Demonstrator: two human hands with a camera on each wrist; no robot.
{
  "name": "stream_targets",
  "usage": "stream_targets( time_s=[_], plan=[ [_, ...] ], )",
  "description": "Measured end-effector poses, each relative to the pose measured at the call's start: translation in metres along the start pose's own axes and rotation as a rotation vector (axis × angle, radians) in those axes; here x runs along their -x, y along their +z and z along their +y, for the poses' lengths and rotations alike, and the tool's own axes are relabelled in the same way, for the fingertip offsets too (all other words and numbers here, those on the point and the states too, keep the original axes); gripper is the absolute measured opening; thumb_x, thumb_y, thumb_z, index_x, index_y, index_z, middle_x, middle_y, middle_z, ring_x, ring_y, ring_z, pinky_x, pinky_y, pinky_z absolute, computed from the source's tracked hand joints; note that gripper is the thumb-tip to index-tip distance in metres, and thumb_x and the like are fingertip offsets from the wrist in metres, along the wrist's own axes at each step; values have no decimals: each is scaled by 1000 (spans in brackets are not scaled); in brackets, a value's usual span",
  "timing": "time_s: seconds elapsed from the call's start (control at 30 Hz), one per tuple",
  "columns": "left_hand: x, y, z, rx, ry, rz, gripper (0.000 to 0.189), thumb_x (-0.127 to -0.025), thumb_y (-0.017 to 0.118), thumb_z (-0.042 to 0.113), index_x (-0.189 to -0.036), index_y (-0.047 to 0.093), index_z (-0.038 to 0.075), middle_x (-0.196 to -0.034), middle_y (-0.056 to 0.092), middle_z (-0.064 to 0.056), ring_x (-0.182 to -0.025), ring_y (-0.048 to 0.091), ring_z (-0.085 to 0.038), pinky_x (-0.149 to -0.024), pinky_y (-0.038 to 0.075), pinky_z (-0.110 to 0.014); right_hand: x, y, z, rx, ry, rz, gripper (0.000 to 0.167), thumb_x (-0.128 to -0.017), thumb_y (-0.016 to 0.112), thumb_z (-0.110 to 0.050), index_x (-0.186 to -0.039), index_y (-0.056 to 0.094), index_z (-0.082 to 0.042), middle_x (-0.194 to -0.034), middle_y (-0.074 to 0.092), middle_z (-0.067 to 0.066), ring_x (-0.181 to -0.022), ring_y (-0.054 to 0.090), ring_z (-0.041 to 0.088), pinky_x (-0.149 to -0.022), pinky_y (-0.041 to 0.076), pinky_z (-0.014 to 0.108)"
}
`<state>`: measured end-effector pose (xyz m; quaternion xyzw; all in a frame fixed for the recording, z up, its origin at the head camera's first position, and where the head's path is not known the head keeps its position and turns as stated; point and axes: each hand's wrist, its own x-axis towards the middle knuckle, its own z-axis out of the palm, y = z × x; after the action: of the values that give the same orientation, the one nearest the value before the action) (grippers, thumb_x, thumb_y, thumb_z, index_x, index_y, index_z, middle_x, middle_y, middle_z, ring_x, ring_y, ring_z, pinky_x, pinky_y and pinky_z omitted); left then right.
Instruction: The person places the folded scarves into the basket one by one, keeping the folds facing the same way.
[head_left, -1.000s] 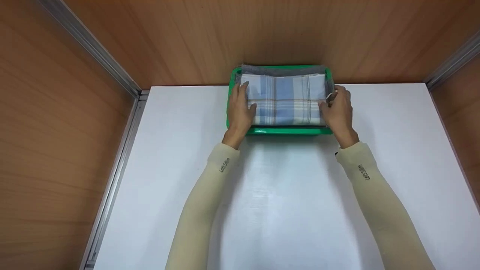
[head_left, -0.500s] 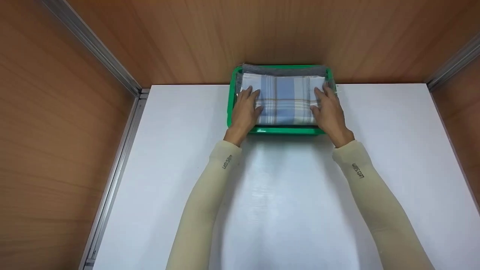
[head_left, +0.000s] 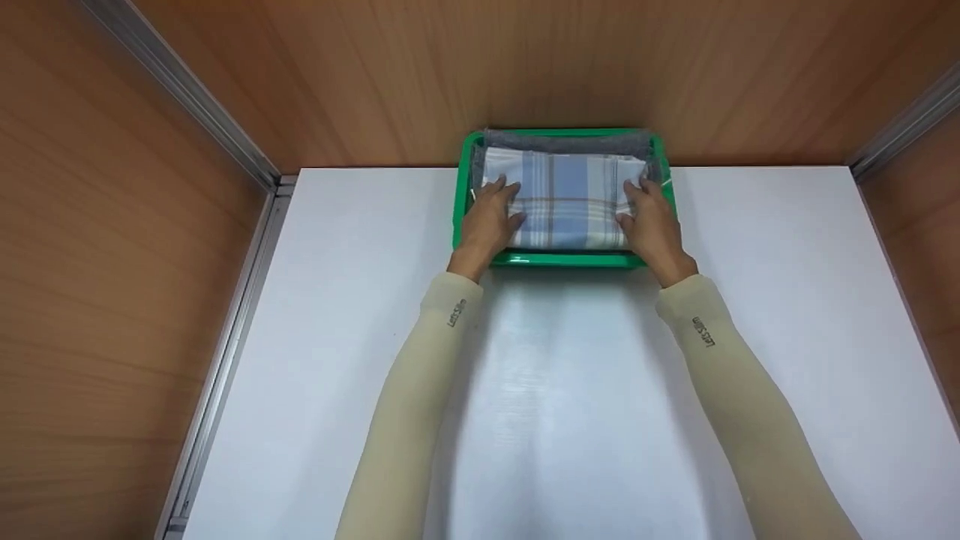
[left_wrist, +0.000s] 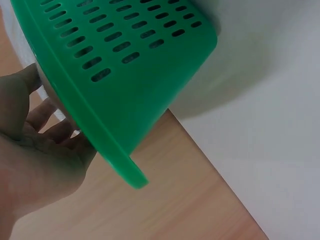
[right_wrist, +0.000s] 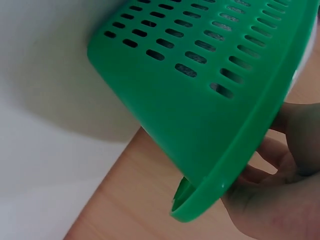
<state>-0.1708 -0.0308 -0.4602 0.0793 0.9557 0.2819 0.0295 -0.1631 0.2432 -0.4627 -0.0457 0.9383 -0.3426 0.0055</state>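
A folded blue and white plaid cloth (head_left: 568, 199) lies on top in a green basket (head_left: 559, 260) against the back wall. Beneath it, a grey cloth (head_left: 568, 141) shows along the far and side edges. My left hand (head_left: 489, 219) rests on the plaid cloth's left side, fingers slightly bent and thumb apart from them. On its right side my right hand (head_left: 651, 225) presses in the same way, and the cloth creases by its fingers. In the left wrist view, the basket's rim (left_wrist: 92, 125) hides the fingertips; the right wrist view hides them likewise behind the slotted wall (right_wrist: 165, 100).
The basket stands at the far edge of a white table (head_left: 540, 390). A wood-grain panel (head_left: 555, 67) rises right behind it, another panel (head_left: 112, 300) stands on the left beside a metal rail (head_left: 225, 360), and one more on the right.
Both hands have come inward from the basket's side rims onto the plaid cloth. Its right edge has drawn in slightly and creased. The basket stays in place.
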Motion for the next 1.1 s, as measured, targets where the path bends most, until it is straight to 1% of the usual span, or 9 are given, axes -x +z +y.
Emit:
stream_targets(
  time_s=[0.1, 0.23, 0.4, 0.57, 0.7, 0.8, 0.9, 1.0, 1.1],
  plan=[
    [0, 0, 0, -18, -3, -9, 55, -107, 66, 26, -159, 50, 14, -171, 35, -9, -160, 28, -28, -127, 28, -44, -2, 2, 0, 1, -4, -1, 60, -105, 63, -2, -159, 39, 6, -167, 28, 32, -154, 30, 47, -121, 32, 58],
    [0, 0, 1, -26, -25, -28, 55, -108, 65, 26, -159, 49, 14, -172, 34, -9, -160, 27, -28, -127, 28, -44, -3, 4, 0, -8, -10, 1, 59, -105, 63, -1, -158, 40, 7, -166, 28, 32, -154, 29, 48, -122, 31, 58],
    [1, 2, 0, -9, -25, -18, 55, -107, 66, 23, -159, 49, 13, -171, 34, -10, -160, 27, -29, -127, 29, -45, -2, 6, 1, -18, -32, 19, 59, -104, 64, -1, -158, 41, 7, -166, 29, 33, -153, 31, 49, -120, 34, 60],
    [6, 6, -4, 19, 21, 29, 56, -107, 65, 23, -160, 48, 12, -172, 33, -12, -160, 27, -32, -127, 29, -45, 4, 4, 7, -77, -56, 74, 58, -102, 67, -1, -155, 46, 6, -164, 34, 30, -152, 35, 47, -120, 35, 58],
    [13, 4, -9, 87, 49, 87, 55, -107, 66, 20, -159, 49, 12, -171, 33, -12, -160, 28, -30, -126, 29, -44, 10, -2, 10, -119, -79, 111, 56, -102, 69, -2, -154, 49, 6, -163, 38, 28, -152, 36, 45, -123, 32, 56],
    [18, 1, -14, 137, 58, 129, 53, -106, 67, 17, -157, 52, 11, -170, 35, -12, -159, 30, -28, -126, 31, -44, 15, -8, 12, -138, -89, 129, 54, -102, 68, -1, -153, 51, 6, -162, 40, 26, -151, 39, 43, -121, 35, 55],
    [21, -3, -20, 170, 61, 155, 52, -106, 67, 15, -156, 53, 9, -170, 36, -13, -158, 31, -28, -125, 32, -43, 19, -15, 16, -147, -85, 164, 53, -101, 68, 0, -151, 53, 6, -160, 44, 25, -150, 41, 41, -121, 36, 55],
    [24, -6, -27, 198, 51, 173, 52, -106, 66, 14, -156, 52, 8, -169, 36, -14, -158, 31, -29, -122, 36, -42, 23, -21, 22, -148, -80, 203, 51, -99, 70, 2, -148, 56, 6, -158, 47, 26, -149, 42, 41, -121, 35, 56],
    [26, -9, -36, 222, 24, 194, 52, -106, 66, 14, -156, 53, 8, -169, 36, -14, -157, 32, -29, -122, 36, -42, 28, -27, 29, -142, -82, 232, 50, -98, 71, 3, -147, 58, 6, -157, 48, 27, -147, 45, 43, -114, 42, 60]
  ],
)
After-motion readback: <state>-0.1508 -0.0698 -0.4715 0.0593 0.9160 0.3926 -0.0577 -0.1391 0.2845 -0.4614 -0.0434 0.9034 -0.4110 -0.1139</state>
